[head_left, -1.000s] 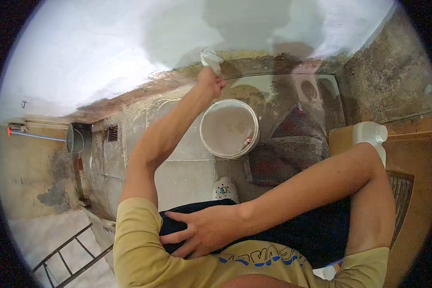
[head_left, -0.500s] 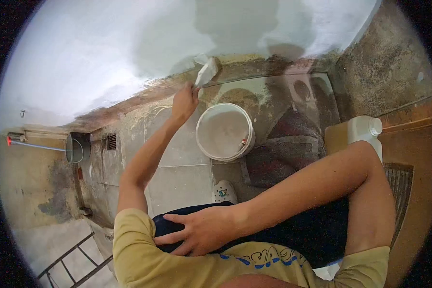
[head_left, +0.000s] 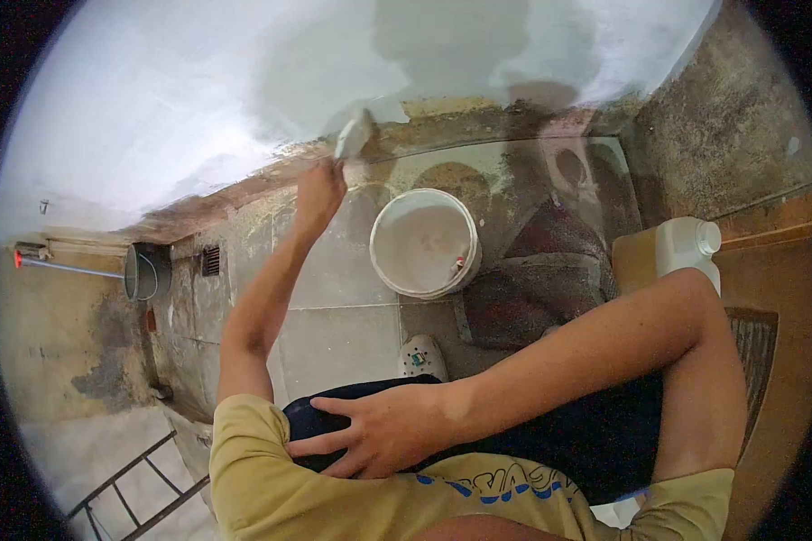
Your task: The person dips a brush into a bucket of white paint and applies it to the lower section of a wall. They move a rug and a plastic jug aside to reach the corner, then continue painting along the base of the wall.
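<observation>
My left hand is stretched out to the base of the white plastered wall and grips a putty knife. The blade is coated in white paste and lies against the lower edge of the plaster. A white bucket holding pale paste stands on the tiled floor just right of that hand. My right hand rests flat on my dark shorts, fingers spread, holding nothing.
A white plastic jug stands at the right by a wooden board. My white shoe is below the bucket. A grey metal pail, a floor grate and a metal ladder are at the left.
My left hand has swept the putty knife leftward along the bottom edge of the plaster. My right hand has stayed on my shorts.
</observation>
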Motion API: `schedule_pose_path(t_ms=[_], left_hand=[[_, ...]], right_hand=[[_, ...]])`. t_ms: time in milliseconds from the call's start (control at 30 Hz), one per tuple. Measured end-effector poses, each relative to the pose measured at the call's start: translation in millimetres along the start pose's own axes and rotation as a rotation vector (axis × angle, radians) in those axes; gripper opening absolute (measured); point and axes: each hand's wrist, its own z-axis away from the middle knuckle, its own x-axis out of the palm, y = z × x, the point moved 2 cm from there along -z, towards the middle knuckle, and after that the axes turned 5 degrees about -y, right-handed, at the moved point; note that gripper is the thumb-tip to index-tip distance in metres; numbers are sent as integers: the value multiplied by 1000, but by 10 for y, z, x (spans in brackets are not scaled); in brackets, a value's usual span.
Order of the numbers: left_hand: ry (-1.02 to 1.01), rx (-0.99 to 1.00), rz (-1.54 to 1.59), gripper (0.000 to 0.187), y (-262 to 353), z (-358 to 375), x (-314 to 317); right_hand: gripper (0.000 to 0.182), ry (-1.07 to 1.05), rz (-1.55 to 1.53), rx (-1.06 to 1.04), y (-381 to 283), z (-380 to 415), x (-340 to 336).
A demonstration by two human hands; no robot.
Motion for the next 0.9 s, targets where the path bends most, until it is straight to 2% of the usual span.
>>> schedule_pose_path(t_ms=[167,333,400,467,600,700,767,900], left_hand=[[-44,68,-36,28,417,-154,53],[84,115,-23,27,129,-221,2],[37,-8,-39,27,-148,-130,-119],[110,-65,-17,27,-474,-9,-142],[45,-176,-65,28,-603,142,-196],[8,-135,-104,29,-354,129,-105],[4,66,-11,29,13,31,-110],[12,169,-17,29,389,-156,-68]], right_hand=[[21,-1,-26,-34,-15,-31,41],[22,-107,37,-22,-29,-3,-2],[22,-70,15,-17,-13,11,-5],[22,-26,-7,-13,1,10,-26],[23,-37,10,-19,12,-12,-29],[22,-76,17,-32,33,-29,-31],[22,-130,9,-45,40,-40,-26],[22,-100,0,-32,19,-27,-10]])
